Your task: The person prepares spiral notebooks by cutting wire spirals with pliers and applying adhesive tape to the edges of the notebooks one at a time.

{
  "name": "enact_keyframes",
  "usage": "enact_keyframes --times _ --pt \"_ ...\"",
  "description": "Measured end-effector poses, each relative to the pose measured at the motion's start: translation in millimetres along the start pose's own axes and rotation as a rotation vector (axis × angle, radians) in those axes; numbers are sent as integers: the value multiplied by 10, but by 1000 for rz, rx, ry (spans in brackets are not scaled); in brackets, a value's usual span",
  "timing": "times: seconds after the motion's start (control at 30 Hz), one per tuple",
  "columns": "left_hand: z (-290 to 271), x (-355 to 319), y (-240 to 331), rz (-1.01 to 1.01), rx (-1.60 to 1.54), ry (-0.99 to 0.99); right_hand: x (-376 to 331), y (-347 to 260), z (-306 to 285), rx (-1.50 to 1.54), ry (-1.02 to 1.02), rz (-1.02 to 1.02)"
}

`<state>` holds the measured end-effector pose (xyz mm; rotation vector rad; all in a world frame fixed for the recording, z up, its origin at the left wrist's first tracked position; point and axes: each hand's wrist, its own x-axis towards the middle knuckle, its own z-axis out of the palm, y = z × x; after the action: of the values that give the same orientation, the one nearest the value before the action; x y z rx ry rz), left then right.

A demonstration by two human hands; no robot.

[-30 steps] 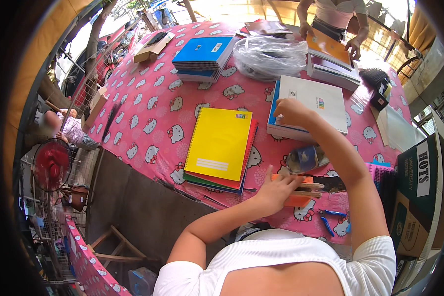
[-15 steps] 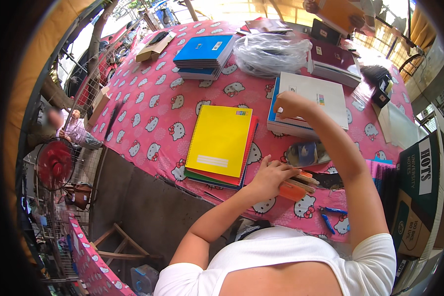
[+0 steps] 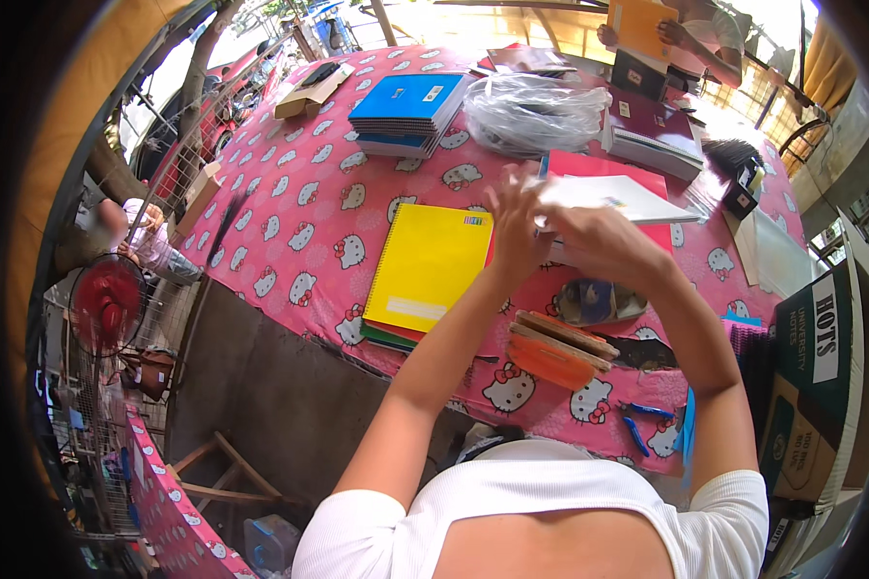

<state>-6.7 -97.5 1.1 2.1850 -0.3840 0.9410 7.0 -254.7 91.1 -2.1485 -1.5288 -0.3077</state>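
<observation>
Flat white notebook [image 3: 613, 196] in both hands

Your left hand [image 3: 514, 224] has left the bundle of orange and brown pencils [image 3: 557, 349] near the table's front edge and risen to meet your right hand [image 3: 597, 234] over the stack. Your right hand, which lay flat on the white-covered notebook [image 3: 613, 197], has lifted that notebook off the pile, so the red cover [image 3: 603, 165] beneath it now shows. Both your hands grip the raised notebook at its near edge. At the far end, another person's hands now hold up an orange book [image 3: 637, 24].
</observation>
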Motion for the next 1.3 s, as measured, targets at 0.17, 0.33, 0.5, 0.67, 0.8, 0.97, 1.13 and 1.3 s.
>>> enact_keyframes --times 0.17,0.33,0.5,0.67,0.8,0.97,1.13,1.3 --pt "-69 390 119 -3 -308 31 -787 326 -525 -333 806 409" --pt "-128 813 179 -368 -720 -110 -1422 1078 -320 438 683 832" --pt "285 709 -286 -315 -736 31 -1280 1143 95 586 786 923" --pt "497 536 -553 -342 -710 28 -1252 1216 491 536 887 733" --pt "530 430 -566 -375 -855 -74 -1492 1235 541 5 645 938" --pt "-349 331 107 -421 -574 -157 -1526 82 147 187 515 1027" --pt "-996 -165 649 -475 -764 -309 -2051 -959 431 353 638 963" --pt "-1019 -409 505 -507 -525 -415 -2218 -938 1106 147 696 803"
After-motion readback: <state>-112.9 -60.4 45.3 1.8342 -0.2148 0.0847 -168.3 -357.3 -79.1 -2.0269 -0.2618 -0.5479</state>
